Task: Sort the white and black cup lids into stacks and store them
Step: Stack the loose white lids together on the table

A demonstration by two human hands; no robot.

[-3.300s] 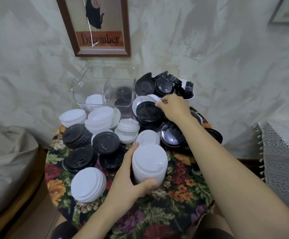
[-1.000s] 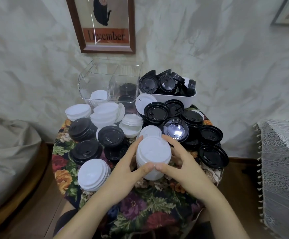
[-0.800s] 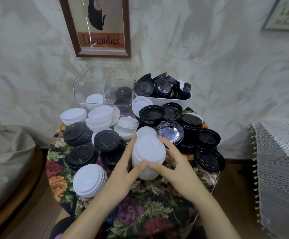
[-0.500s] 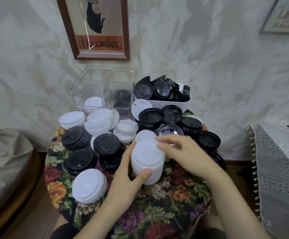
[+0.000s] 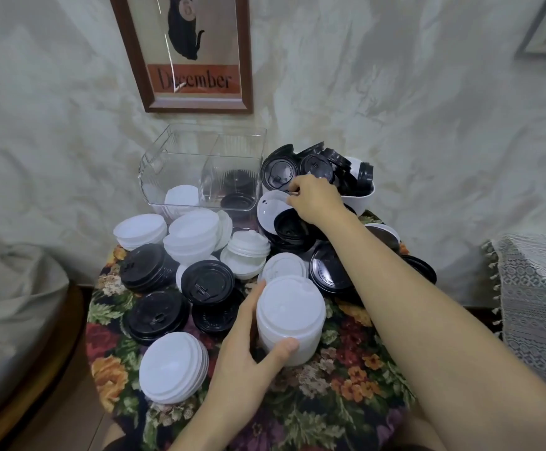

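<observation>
White lids (image 5: 174, 367), black lids (image 5: 207, 282), a floral-patterned tablecloth (image 5: 340, 395)

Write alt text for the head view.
The left hand grips a tall stack of white lids on a floral-clothed table while the right hand pinches a single white lid beside a clear bin.

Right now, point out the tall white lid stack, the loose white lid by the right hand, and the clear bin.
tall white lid stack (image 5: 290, 308): head view, top lid's face.
loose white lid (image 5: 269, 207): head view, bare upper-left part.
clear bin (image 5: 174, 170): head view, front wall.
</observation>
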